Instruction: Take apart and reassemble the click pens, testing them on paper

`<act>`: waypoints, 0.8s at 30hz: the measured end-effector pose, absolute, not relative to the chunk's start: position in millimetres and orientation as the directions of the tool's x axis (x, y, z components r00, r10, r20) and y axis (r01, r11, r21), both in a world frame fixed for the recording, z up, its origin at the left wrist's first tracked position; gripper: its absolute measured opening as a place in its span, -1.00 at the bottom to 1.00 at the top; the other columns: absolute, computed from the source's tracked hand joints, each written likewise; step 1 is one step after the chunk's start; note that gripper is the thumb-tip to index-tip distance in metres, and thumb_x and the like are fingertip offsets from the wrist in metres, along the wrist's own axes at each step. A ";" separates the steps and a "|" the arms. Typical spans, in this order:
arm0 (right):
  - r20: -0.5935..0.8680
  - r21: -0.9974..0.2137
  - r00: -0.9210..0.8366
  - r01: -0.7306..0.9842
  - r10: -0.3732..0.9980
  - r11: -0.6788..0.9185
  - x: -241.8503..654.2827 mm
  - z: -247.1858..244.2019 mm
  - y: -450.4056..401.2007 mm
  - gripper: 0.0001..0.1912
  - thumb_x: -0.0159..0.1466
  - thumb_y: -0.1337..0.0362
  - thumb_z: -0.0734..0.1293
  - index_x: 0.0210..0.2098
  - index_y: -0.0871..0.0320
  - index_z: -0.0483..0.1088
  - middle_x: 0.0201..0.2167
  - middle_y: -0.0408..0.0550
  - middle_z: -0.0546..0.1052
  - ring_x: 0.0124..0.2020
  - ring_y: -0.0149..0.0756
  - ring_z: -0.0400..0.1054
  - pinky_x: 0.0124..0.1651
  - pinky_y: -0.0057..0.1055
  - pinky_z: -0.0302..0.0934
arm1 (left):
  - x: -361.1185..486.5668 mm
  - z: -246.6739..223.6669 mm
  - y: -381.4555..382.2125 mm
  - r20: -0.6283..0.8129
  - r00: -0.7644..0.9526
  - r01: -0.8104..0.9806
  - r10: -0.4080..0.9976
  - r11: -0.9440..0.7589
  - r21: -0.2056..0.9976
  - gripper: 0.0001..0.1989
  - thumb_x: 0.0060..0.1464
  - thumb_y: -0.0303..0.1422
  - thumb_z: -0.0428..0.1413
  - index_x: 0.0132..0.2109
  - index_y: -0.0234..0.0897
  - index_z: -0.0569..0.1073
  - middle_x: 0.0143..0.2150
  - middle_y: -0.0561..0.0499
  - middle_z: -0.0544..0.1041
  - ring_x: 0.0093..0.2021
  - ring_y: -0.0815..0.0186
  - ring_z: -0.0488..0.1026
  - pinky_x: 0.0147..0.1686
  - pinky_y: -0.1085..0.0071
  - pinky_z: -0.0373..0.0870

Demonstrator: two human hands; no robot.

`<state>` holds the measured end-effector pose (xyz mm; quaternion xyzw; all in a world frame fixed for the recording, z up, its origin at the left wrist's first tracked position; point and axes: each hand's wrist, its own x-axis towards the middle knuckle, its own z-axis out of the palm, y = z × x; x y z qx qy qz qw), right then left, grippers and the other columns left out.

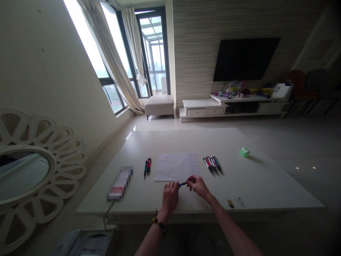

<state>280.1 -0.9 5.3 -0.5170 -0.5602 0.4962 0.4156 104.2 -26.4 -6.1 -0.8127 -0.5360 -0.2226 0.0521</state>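
Pen (183, 184), dark with a touch of blue, is held level between the two hands, low over the near part of the white counter (223, 142). The left hand (170, 195) has its fingers curled close around one end, knuckles up; the right hand (197, 185) narrows to a pinch of thumb and fingers at the other. From where I stand the fingers cover both ends, so I can't fairly say whether that is a cap or the barrel in either grip. A beaded bracelet (159, 224) circles the wrist behind the left hand.

Just beyond both hands lies a sheet of white paper (173, 166), its near edge close to the right hand's fingertips. Out past the left hand, on its left, a few green and red pens (147, 167) lie side by side; farther left and nearer the person is a blurred-out device (119, 184) with a cable. Ahead and to the right of the right hand sits a larger row of pens (212, 165), and well beyond that a small green box (244, 152). Nearer, right of the right forearm, is a little yellow-and-dark piece (230, 203).
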 end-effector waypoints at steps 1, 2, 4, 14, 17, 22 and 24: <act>-0.032 -0.987 -0.111 0.161 0.993 -0.014 280.0 5.2 -1.0 -0.64 0.01 0.02 0.35 -0.42 0.21 0.37 -0.57 -0.10 0.48 -0.62 -0.39 0.36 -0.67 -0.55 0.11 | 104.1 -6.0 -26.4 0.419 0.323 0.895 0.849 -0.418 0.155 -0.85 0.18 -0.44 -0.11 -0.27 -0.19 0.33 -0.34 0.05 0.41 -0.32 0.33 0.31 -0.29 0.39 0.10; -0.022 -0.988 -0.108 0.155 0.994 -0.005 279.9 4.9 -1.0 -0.64 0.00 0.02 0.36 -0.41 0.21 0.37 -0.55 -0.09 0.49 -0.60 -0.38 0.37 -0.66 -0.54 0.12 | 104.0 -6.0 -26.4 0.419 0.320 0.896 0.850 -0.415 0.157 -0.85 0.18 -0.44 -0.11 -0.27 -0.19 0.33 -0.34 0.05 0.41 -0.33 0.34 0.31 -0.29 0.39 0.10; -0.028 -0.989 -0.122 0.149 0.992 -0.009 279.5 3.9 -0.9 -0.63 0.03 0.00 0.34 -0.41 0.22 0.37 -0.55 -0.08 0.49 -0.62 -0.38 0.35 -0.67 -0.53 0.11 | 103.7 -6.3 -26.2 0.417 0.321 0.895 0.851 -0.416 0.160 -0.85 0.19 -0.43 -0.11 -0.27 -0.20 0.34 -0.34 0.05 0.41 -0.32 0.34 0.31 -0.29 0.39 0.10; -0.025 -0.989 -0.092 0.151 0.995 -0.011 276.0 -3.1 1.0 -0.63 0.02 -0.01 0.34 -0.45 0.21 0.36 -0.60 -0.11 0.45 -0.63 -0.40 0.32 -0.68 -0.55 0.10 | 103.6 -6.8 -25.7 0.406 0.314 0.889 0.858 -0.416 0.192 -0.86 0.18 -0.44 -0.11 -0.26 -0.20 0.33 -0.32 0.04 0.42 -0.29 0.32 0.32 -0.27 0.38 0.09; -0.014 -0.989 -0.073 0.148 0.997 -0.003 275.5 -2.0 1.0 -0.61 -0.02 -0.02 0.37 -0.43 0.20 0.35 -0.57 -0.11 0.47 -0.58 -0.36 0.36 -0.67 -0.54 0.12 | 103.2 -6.8 -25.7 0.407 0.313 0.888 0.858 -0.416 0.194 -0.87 0.17 -0.45 -0.10 -0.26 -0.20 0.33 -0.33 0.04 0.42 -0.29 0.32 0.32 -0.27 0.38 0.09; -0.003 -0.986 -0.089 0.164 0.996 0.011 274.6 0.3 0.3 -0.61 0.01 -0.03 0.34 -0.45 0.20 0.34 -0.59 -0.11 0.46 -0.61 -0.39 0.34 -0.65 -0.53 0.13 | 102.7 -8.7 -25.1 0.399 0.313 0.890 0.862 -0.413 0.193 -0.86 0.17 -0.47 -0.10 -0.26 -0.20 0.33 -0.33 0.05 0.42 -0.30 0.33 0.32 -0.27 0.38 0.08; 0.004 -0.989 -0.076 0.149 0.997 0.015 274.2 0.0 0.1 -0.61 0.01 -0.03 0.35 -0.40 0.20 0.34 -0.53 -0.09 0.48 -0.57 -0.37 0.36 -0.66 -0.54 0.12 | 102.5 -8.9 -25.0 0.396 0.309 0.890 0.865 -0.410 0.200 -0.86 0.18 -0.46 -0.11 -0.25 -0.20 0.33 -0.32 0.05 0.43 -0.30 0.33 0.32 -0.27 0.37 0.09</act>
